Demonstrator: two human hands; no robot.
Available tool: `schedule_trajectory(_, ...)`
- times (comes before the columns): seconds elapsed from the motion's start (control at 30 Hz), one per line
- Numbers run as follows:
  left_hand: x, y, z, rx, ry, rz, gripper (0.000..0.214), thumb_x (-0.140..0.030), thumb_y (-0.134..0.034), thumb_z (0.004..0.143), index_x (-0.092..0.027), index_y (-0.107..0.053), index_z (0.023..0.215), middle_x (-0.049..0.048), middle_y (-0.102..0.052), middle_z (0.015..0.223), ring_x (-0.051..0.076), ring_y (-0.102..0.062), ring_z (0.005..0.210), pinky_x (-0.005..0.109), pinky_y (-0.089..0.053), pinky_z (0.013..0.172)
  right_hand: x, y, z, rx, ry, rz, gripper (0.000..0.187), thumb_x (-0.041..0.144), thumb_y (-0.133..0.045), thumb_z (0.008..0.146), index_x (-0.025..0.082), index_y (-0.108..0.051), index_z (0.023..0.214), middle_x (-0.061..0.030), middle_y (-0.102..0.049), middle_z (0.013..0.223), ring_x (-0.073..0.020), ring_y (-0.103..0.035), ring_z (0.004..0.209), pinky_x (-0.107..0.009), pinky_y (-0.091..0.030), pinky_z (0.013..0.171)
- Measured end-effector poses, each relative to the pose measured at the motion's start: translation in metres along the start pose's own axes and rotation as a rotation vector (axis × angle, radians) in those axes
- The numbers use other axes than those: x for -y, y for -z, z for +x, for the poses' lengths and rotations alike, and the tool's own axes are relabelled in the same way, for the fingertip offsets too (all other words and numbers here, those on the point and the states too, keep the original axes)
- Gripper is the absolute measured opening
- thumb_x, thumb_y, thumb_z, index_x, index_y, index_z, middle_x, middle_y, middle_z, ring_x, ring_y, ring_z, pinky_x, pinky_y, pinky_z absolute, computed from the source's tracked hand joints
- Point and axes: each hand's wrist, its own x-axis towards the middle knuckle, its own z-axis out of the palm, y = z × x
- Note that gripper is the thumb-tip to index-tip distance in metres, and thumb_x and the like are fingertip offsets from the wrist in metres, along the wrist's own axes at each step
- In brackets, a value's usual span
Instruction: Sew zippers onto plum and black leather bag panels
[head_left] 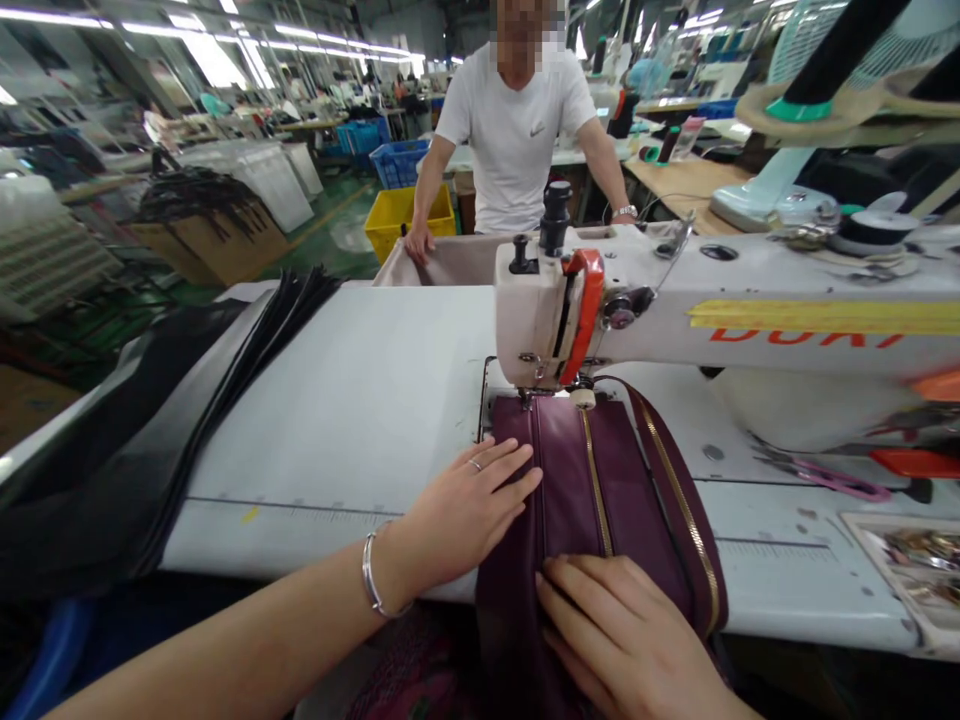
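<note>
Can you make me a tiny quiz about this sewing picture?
1. True or false: the left hand and the right hand both touch the purple piece under the sewing machine.
2. What colour is the crate nearest the standing person? A red, B yellow, C pink.
3. What is worn on the left wrist?
Key: 1 true; 2 B; 3 a silver bracelet.

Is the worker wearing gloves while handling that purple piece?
No, the left hand and right hand lie bare on the purple piece, with a ring and a bracelet on the left.
</note>
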Motion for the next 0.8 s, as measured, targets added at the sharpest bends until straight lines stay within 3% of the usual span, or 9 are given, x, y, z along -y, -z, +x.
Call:
schedule_trajectory(0.13,0.006,0.0,0.004,0.014,-0.009,0.008,0.042,-0.023,-0.036,0.096,-0.016,-0.041,0.137,0.0115,-0.037,0.146,0.024,-0.028,0.139,0.044,-0.029,0.115,-0.01,0.001,0.004,0.07,0.043,-0.009,0.035,0.017,-0.032,0.097,0.015,-0.062,0.115,-0.0063,-0.065,0.112,-0.0226,-0.057,0.1,-0.038,-0.049,0.081)
schedule_trajectory(0.3,0.013,0.002,0.011,-0.012,-0.05,0.003,0.039,-0.022,-0.038,0.095,-0.016,-0.044,0.134,0.0121,-0.043,0.142,0.023,-0.033,0.137,0.043,-0.033,0.113,-0.021,0.0,0.008,0.111,0.034,-0.006,0.034,0.015,-0.035,0.095,0.014,-0.06,0.118,-0.0065,-0.062,0.116,-0.0239,-0.054,0.104,-0.04,-0.047,0.084)
schedule_trajectory(0.8,0.041,0.005,0.035,-0.03,-0.059,0.032,0.038,-0.021,-0.036,0.095,-0.015,-0.047,0.131,0.0138,-0.049,0.132,0.024,-0.045,0.126,0.042,-0.041,0.106,-0.033,-0.004,0.026,0.105,-0.005,-0.045,0.03,0.017,-0.037,0.096,0.017,-0.059,0.116,-0.0047,-0.063,0.111,-0.0226,-0.055,0.097,-0.041,-0.045,0.083)
